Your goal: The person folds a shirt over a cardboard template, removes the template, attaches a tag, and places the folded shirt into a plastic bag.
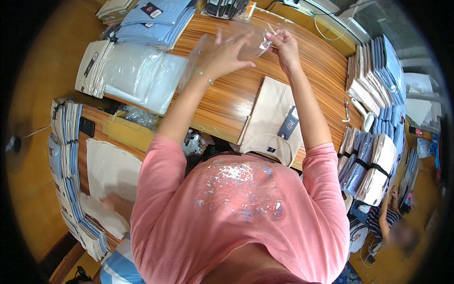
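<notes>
A clear plastic bag [253, 35] is held up over the far middle of the wooden table. Its bunched edge is pinched between the thumb and fingers of my right hand [285, 43]. My left hand [227, 57] is open at the bag's left side, fingers spread and slightly blurred; I cannot tell whether they are inside the film or behind it. Nearer to me lies a folded beige garment [267, 111] with a dark hang tag [288, 124] on it. Its near end reaches the table's front edge, below my right forearm.
A stack of clear bags [132, 71] lies left, with folded blue garments [153, 21] behind it. Folded piles [373, 71] and strapped bundles [376, 170] line the right side, near a white-handled tool [363, 113]. Another person's hand [111, 202] touches beige cloth [111, 165] at lower left.
</notes>
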`<state>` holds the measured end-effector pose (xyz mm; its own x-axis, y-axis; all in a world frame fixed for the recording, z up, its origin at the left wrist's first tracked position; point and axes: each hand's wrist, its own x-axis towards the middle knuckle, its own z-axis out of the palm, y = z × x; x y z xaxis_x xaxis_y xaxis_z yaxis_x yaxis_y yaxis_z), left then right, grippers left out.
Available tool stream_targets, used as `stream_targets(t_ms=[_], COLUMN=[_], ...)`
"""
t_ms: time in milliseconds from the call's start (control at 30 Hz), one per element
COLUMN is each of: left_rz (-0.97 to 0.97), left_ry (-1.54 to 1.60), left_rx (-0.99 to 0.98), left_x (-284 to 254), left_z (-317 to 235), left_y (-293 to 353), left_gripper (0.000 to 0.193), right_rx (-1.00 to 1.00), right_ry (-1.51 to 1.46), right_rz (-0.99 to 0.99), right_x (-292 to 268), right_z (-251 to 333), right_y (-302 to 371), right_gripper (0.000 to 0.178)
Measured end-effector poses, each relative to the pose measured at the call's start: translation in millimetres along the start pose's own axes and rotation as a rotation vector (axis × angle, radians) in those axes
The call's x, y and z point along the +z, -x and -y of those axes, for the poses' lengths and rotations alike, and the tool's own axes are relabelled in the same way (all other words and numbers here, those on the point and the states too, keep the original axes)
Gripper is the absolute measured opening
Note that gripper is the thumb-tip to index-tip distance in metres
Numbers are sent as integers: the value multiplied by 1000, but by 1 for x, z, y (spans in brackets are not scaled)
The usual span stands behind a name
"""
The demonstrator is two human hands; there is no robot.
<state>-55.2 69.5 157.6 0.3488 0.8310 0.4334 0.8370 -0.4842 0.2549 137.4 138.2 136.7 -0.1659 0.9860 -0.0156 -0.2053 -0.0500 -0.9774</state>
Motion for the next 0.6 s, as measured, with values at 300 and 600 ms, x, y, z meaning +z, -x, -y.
stream_targets(t_ms=[300,600], left_rz=[79,176], left_ry=[874,1116], left_rx=[-415,-610], left_x=[30,2], left_z=[2,37], left_y=[-13,4], left_gripper=[30,35], right_rx=[-32,10], right_ry=[26,226], right_rz=[-271,8], right_x=[-19,-44], right_z=[9,-17], right_y=[41,45], right_gripper=[33,16])
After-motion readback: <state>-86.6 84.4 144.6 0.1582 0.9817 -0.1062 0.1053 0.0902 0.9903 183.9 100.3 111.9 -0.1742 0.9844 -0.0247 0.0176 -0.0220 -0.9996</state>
